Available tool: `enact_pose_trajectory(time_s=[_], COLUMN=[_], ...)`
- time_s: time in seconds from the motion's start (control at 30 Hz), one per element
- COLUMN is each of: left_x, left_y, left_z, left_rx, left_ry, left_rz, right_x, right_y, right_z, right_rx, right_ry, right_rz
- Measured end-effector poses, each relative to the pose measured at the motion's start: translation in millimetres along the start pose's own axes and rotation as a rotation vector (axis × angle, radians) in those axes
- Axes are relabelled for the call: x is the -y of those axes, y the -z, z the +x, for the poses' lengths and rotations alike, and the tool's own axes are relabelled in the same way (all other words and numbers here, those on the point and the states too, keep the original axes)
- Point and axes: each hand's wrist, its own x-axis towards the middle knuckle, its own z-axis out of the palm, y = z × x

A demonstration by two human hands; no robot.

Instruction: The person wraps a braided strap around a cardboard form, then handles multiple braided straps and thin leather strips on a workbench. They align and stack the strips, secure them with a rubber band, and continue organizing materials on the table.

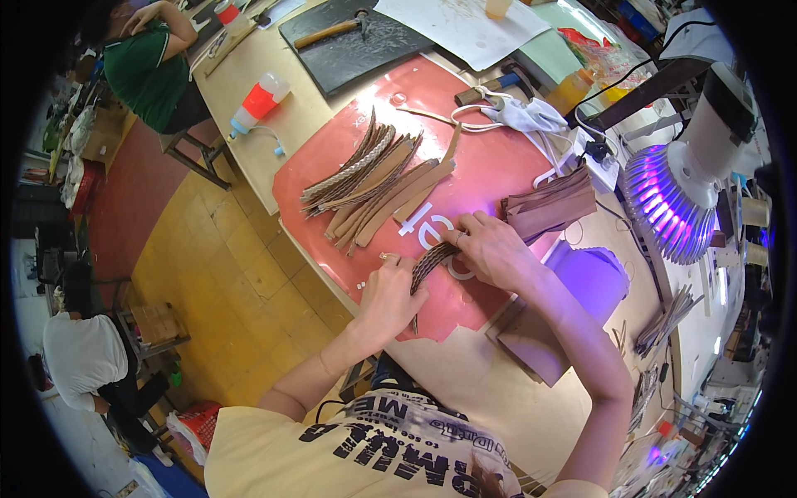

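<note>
A dark brown strip with a braided or snakeskin-like pattern (430,266) is stretched between my two hands over a red plastic sheet (320,170). My left hand (388,292) is closed around its near end, beside the sheet's front edge. At the other end, my right hand (491,249) pinches the strip between thumb and fingers. Beyond my hands lies a loose pile of brown strips (378,187), some plain and some patterned. A stack of wider brown pieces (548,203) rests just past my right hand.
A lamp with purple-lit fins (671,203) stands at the right, near a white power strip (589,158). A hammer (332,31) lies on a black slab (382,54) at the back. A red-and-white squeeze bottle (259,104) is at the far left. Two people (149,70) are at left.
</note>
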Motion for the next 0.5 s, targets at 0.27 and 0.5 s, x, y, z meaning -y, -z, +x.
enact_pose_trajectory(time_s=[0.27,0.5], left_x=[4,28], left_y=[40,42], left_z=[20,87], left_rx=[-0.149,-0.315], left_ry=[-0.142,-0.227], left_rz=[0.014,0.304], right_x=[-5,-5], right_y=[-5,-4], right_z=[1,1], right_rx=[-0.055,-0.013], right_ry=[0.098,0.074], right_rz=[-0.116,-0.130])
